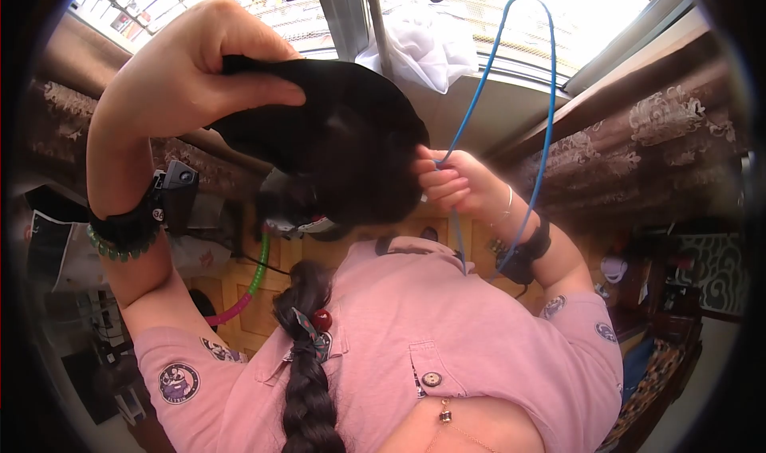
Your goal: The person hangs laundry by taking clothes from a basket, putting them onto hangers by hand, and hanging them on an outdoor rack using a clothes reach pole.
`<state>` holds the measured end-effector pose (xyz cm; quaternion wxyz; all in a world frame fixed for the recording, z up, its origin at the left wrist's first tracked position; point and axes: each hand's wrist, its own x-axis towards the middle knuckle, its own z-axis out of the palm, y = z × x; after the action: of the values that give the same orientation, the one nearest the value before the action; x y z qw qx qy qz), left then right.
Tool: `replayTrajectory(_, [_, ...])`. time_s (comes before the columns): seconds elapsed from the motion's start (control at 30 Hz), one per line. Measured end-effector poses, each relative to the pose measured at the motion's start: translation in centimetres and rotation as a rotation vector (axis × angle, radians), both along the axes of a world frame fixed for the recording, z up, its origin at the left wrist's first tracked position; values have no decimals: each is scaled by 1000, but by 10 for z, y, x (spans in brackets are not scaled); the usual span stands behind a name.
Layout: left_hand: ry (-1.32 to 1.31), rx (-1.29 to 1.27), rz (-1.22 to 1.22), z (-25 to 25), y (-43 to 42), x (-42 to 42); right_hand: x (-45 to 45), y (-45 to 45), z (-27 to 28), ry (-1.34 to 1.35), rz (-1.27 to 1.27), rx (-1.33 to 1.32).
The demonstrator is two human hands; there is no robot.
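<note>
My left hand (215, 74), raised at the upper left, is closed on the edge of a black cloth garment (351, 126), with the thumb lying along the cloth. The garment hangs in front of me between both hands; its kind is unclear and its lower part is blurred. At the garment's right side, my right hand (451, 182) has its fingers curled around the middle of a blue clothes hanger (552, 94). The hanger is turned on end, one rounded end reaching up before the window. The right fingertips meet the garment's edge; whether they also grip it I cannot tell.
White sheer fabric (423, 50) hangs by the window frame (339, 14) ahead. Brown patterned curtains (662, 126) flank both sides. A green and pink tube (259, 269) runs above the wooden floor (231, 289) on the left. Dark furniture (654, 293) stands at the right.
</note>
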<state>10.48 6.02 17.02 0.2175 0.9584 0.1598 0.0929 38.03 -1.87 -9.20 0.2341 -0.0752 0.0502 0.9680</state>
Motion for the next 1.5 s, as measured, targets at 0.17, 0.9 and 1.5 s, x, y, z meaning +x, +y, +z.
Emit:
replayTrajectory(0.17, [-67,-21,-53,-5,-3,0,4,2,21,82,-6,-23])
replayTrajectory(0.9, [-122,123,613,-24,-20,-49,-36,31,108,-238,-595,732])
replayTrajectory(1.5, [-386,321,755,-102,28,-76,-18,47,124,-1018,-992,1700])
